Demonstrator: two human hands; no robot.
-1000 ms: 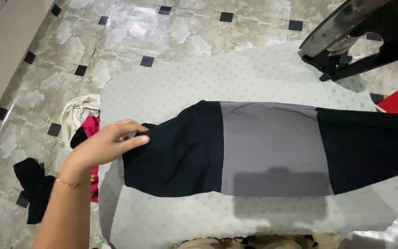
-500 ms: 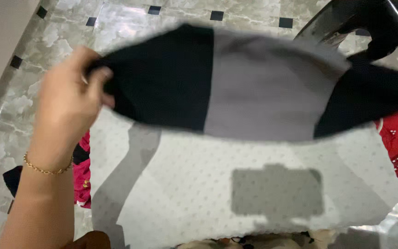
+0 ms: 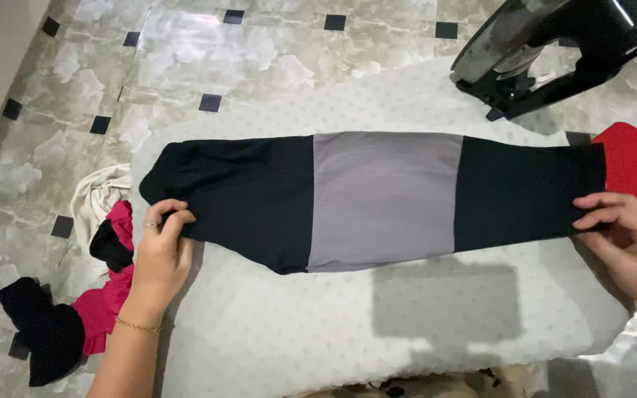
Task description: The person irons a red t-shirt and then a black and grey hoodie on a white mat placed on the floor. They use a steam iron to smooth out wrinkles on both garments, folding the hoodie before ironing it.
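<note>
Black-and-grey sleeve (image 3: 377, 199) laid flat on the pale dotted pad (image 3: 318, 332), long axis running left to right across the view. Left hand (image 3: 162, 247) pinches the near edge of its left end; right hand (image 3: 621, 232) pinches the right end, fingers closed on the cloth. Each hand is at one end, the sleeve stretched between them. Iron (image 3: 554, 51) stands at the pad's far right corner, apart from the sleeve. No containers; loose clothes (image 3: 105, 295) lie on the tiled floor (image 3: 186, 51) to the left.

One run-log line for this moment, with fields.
left hand: pinches sleeve end | right hand: holds other end | sleeve: flat on padded cloth | iron: apart
</note>
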